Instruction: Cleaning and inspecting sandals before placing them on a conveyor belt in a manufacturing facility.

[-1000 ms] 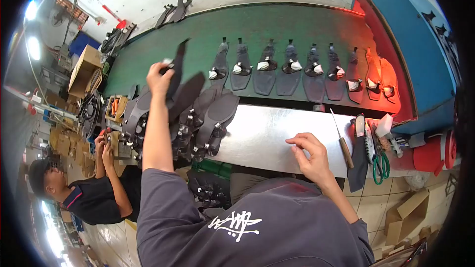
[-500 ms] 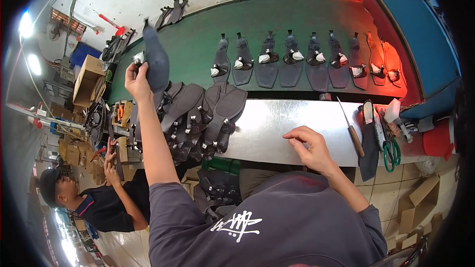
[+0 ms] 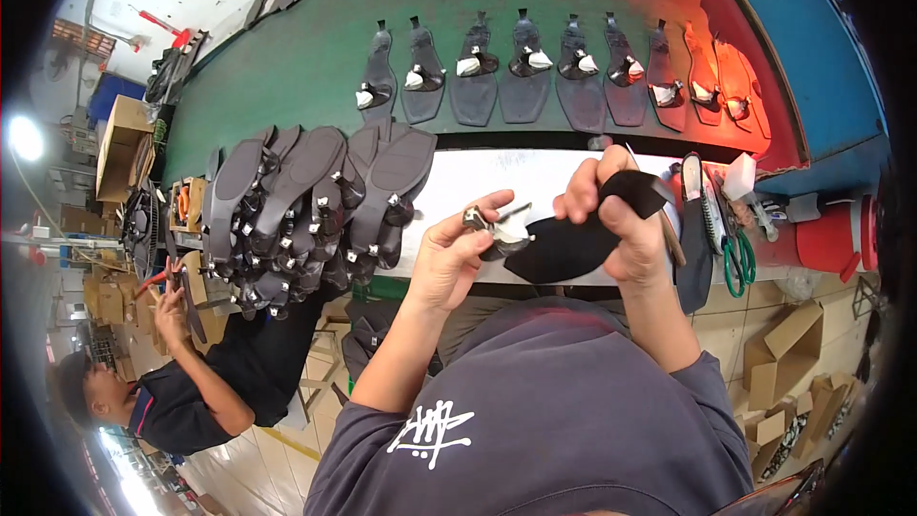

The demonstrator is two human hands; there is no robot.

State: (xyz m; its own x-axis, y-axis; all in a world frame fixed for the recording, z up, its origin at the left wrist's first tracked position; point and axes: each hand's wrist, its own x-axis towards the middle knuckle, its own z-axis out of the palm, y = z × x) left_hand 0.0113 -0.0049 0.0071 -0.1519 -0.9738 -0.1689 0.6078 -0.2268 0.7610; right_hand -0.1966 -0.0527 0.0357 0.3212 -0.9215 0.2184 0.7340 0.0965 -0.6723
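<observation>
A dark sandal upper with a long flat insole [image 3: 559, 250] is stretched between my two hands, above the metal bench. Its black strap, with a metal ornament and white wrapping [image 3: 511, 229], is pinched by the thumb and fingers of my left hand [image 3: 447, 256]. My right hand [image 3: 630, 234] closes round the other end of the insole, bending it over. Behind my right hand lies a wooden-handled awl [image 3: 673, 237], partly hidden by it. To the left of my hands is a heap of dark sandal pieces [image 3: 306, 201] with metal ornaments.
Across the green work surface [image 3: 277, 76] runs a row of similar sandal pieces [image 3: 527, 67], the rightmost lit red. Green-handled scissors [image 3: 739, 263] and a red container [image 3: 826, 239] lie right. Another person [image 3: 205, 377] handles a strip at left. Cardboard boxes [image 3: 785, 349] stand on the floor.
My left hand has brought the sandal piece from the far left down in front of me. My right hand, empty before, now grips its insole. The view has shifted.
</observation>
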